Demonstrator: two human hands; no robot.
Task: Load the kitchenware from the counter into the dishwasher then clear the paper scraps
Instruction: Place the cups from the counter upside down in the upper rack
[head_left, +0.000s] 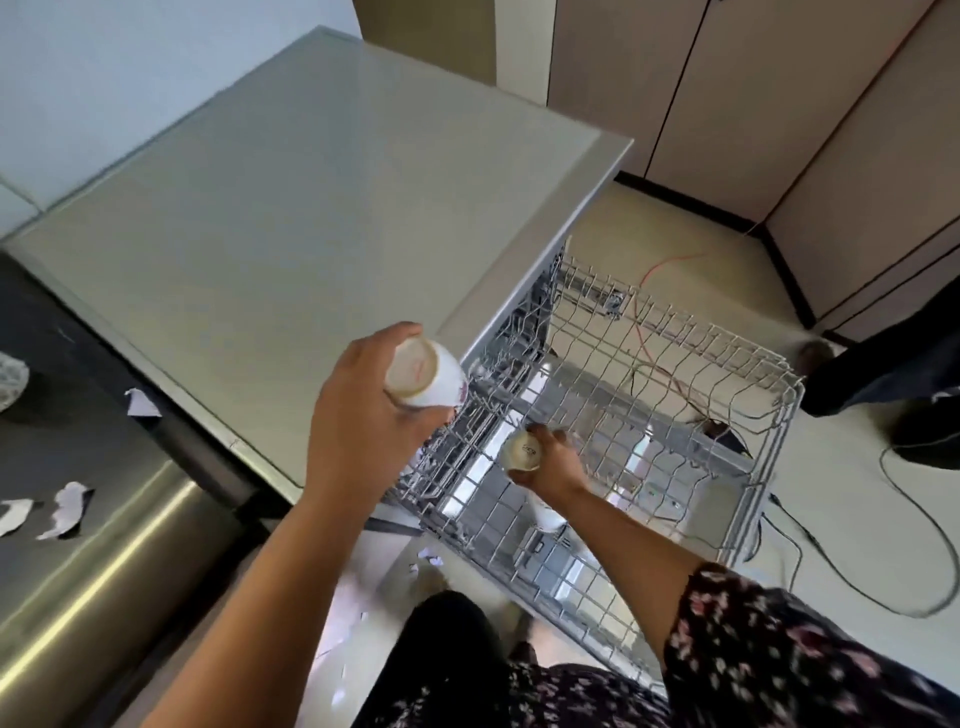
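Note:
My left hand grips a white cup turned bottom-up, just above the near left edge of the pulled-out dishwasher rack. My right hand holds a second white cup, also bottom-up, low inside the wire rack. Another white piece shows under my right wrist in the rack; its shape is unclear. Torn paper scraps lie on the dark counter at the left, with one more scrap near the counter's edge.
The grey dishwasher top fills the middle. A steel sink rim is at lower left. More paper bits lie on the floor. Cables and an orange wire run over the floor. Another person's leg stands at right.

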